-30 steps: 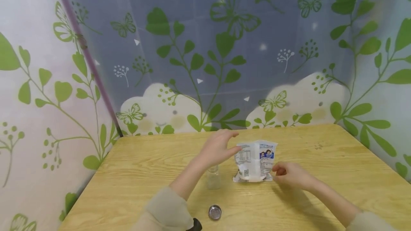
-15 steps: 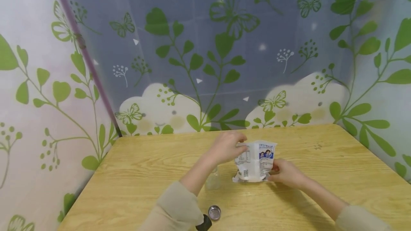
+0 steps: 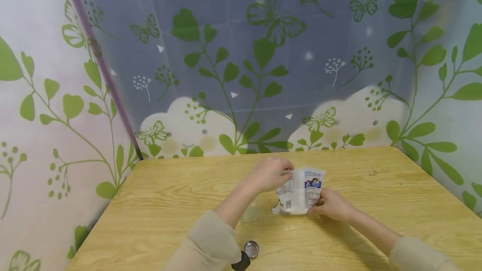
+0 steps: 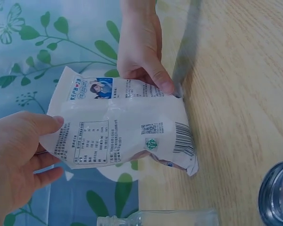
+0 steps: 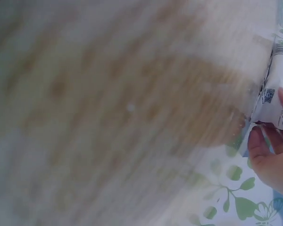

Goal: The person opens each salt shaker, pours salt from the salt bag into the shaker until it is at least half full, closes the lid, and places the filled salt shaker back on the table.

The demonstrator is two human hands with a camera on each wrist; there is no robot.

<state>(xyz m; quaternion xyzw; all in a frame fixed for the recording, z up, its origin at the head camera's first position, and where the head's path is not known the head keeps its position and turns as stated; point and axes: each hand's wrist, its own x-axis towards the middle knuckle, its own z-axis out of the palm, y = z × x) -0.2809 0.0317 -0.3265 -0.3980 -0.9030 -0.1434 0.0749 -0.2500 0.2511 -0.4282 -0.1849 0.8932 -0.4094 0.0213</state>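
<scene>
A white printed packet [image 3: 299, 195] stands upright on the wooden table, its back seam, barcode and blue picture showing. My left hand [image 3: 268, 175] pinches the packet's upper left corner; in the left wrist view, the thumb lies on the near face and the fingers go behind. Low on the right side, my right hand [image 3: 333, 206] grips the packet with its thumb in front, and its other fingers are mostly hidden there. Beside the left forearm is a clear glass bottle [image 3: 250, 213], its neck open in the left wrist view. A perforated metal cap [image 3: 251, 249] lies nearer me.
The wooden table [image 3: 169, 204] reaches back to a patterned curtain [image 3: 233, 74] with leaves and butterflies. Curtains also hang at the left and right sides. A black band [image 3: 241, 262] on my left wrist is close to the metal cap.
My left hand has moved right and taken hold of the packet's upper corner. The right hand has moved left onto the packet's lower side. Bottle and cap have stayed in place.
</scene>
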